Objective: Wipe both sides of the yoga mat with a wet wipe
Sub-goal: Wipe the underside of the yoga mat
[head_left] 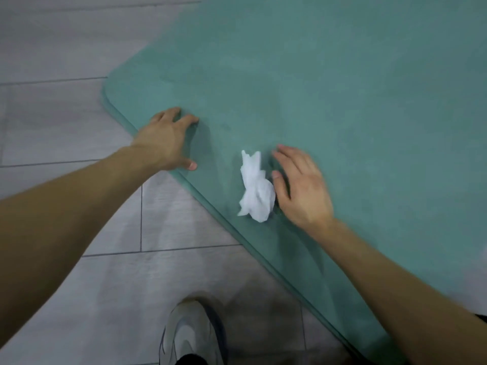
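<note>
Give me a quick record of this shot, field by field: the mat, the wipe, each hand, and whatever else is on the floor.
mat: teal yoga mat flat on grey tiled floor
wipe: white wet wipe crumpled on the mat near its edge
left hand: left hand rests on the mat near the corner, fingers spread
right hand: right hand open beside the wipe, not gripping it
other: shoe on the floor

My count — one yoga mat (342,88), one crumpled wet wipe (257,188), two hands: left hand (166,143), right hand (303,185). One shoe (189,335) — on tiled floor (52,48).
</note>
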Motion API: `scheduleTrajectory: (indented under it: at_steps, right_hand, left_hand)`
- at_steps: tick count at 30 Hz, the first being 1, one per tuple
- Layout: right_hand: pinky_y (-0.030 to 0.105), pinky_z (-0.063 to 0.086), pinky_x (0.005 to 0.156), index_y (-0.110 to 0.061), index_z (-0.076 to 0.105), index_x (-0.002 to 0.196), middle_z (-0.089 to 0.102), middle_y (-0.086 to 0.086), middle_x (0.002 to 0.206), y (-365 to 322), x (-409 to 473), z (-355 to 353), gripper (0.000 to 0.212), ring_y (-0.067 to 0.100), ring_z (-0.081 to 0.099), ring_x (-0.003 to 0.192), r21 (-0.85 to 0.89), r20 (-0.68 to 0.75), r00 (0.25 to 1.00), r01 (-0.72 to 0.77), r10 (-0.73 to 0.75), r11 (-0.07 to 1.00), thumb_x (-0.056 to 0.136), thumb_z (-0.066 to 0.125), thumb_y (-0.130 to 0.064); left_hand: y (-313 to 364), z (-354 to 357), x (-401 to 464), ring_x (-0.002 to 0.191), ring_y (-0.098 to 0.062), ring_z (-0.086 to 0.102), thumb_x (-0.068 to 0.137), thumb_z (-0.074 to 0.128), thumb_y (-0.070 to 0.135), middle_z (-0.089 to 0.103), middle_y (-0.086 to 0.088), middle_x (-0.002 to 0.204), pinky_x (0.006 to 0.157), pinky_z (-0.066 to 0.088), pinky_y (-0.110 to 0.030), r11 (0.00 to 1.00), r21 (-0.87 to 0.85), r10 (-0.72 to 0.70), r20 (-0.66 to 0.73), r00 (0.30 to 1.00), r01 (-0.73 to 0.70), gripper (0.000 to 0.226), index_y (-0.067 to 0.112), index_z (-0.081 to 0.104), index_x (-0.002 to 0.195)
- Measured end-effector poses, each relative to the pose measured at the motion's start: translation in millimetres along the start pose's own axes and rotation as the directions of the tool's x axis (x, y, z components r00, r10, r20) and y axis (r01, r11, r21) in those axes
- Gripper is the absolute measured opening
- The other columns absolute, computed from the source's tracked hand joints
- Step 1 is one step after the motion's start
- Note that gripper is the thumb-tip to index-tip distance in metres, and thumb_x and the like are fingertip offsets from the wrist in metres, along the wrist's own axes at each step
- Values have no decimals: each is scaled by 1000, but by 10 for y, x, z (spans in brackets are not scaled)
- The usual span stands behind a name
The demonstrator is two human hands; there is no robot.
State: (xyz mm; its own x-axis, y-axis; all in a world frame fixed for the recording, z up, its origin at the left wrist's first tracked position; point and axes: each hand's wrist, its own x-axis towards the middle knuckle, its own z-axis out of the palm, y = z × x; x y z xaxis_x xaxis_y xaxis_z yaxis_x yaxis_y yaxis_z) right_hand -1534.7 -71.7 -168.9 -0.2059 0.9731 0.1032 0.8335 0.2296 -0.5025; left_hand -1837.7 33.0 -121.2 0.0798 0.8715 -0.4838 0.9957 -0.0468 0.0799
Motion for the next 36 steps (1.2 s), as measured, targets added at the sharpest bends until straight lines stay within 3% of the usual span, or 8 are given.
scheduleTrajectory:
  at_steps: [6, 11, 15, 19, 23, 27, 32, 36]
  right_hand:
    - [35, 54, 82, -27, 58, 137, 56, -9, 122, -390, -226, -206, 54, 15, 60, 96, 117, 90, 971, -233, 224, 965, 94, 65, -58]
    - [40, 55, 85, -27, 47, 146, 63, -5, 113, -575, -162, -74, 77, 21, 64, 98, 158, 301, 908, -350, 293, 923, 81, 84, -45]
    - [29, 55, 77, -25, 55, 139, 65, -15, 94, -686, -139, -61, 67, 7, 65, 83, 351, 284, 912, -386, 296, 853, 80, 87, -37]
    - [35, 58, 88, -22, 66, 127, 70, -18, 99, -759, -198, -67, 30, -4, 66, 84, 450, 234, 906, -424, 354, 786, 98, 68, -26]
    - [34, 60, 80, -28, 59, 132, 72, -15, 103, -755, -238, -167, 58, 0, 70, 79, 442, 294, 847, -531, 442, 723, 83, 83, -49]
    - [45, 62, 73, -20, 71, 97, 76, -6, 84, -676, -268, -158, 8, 18, 73, 71, 439, 258, 839, -543, 479, 716, 93, 72, -26]
    - [42, 64, 66, -8, 70, 93, 77, 6, 84, -575, -288, -245, 14, 25, 75, 67, 709, 290, 670, -630, 684, 318, 97, 58, -5]
    - [33, 62, 73, -15, 74, 102, 79, -2, 94, -663, -276, -229, 13, 14, 75, 83, 712, 344, 757, -596, 556, 371, 91, 80, -20]
  left_hand:
    - [155, -133, -100, 138, -40, 44, 59, 102, 42, 42, -13, 150, 108, 49, -55, 999, 26, -32, -37, 999, 33, 109, 28, 46, 151]
    - [525, -3, -390, 100, -34, 68, 93, 66, 39, 74, -6, 104, 86, 58, -43, 993, -105, -69, -116, 991, 57, 20, 21, 73, 97]
    - [804, 126, -647, 71, -17, 78, 88, 58, 79, 80, 2, 76, 72, 65, -36, 844, -490, -74, 297, 952, 218, 65, 18, 80, 83]
    - [832, 293, -716, 82, -20, 77, 79, 89, 40, 80, 0, 91, 82, 65, -41, 806, -568, -68, 192, 979, 168, 26, 22, 77, 93]
    - [842, 195, -822, 86, -20, 80, 86, 86, 4, 82, -7, 96, 72, 64, -28, 499, -847, 62, 245, 967, 183, 32, 6, 74, 115]
    - [805, 169, -881, 91, -23, 80, 87, 82, -3, 82, -8, 96, 76, 64, -27, 467, -874, 74, 189, 979, 134, 31, 4, 75, 117]
    - [712, 246, -878, 98, -27, 79, 89, 75, -8, 81, -8, 102, 90, 65, -41, 434, -881, -1, 211, 978, 190, 36, 8, 73, 120]
    - [761, 313, -905, 103, -31, 77, 90, 73, -10, 80, -11, 109, 93, 63, -42, 379, -906, 104, 247, 963, 191, 39, 7, 70, 124]
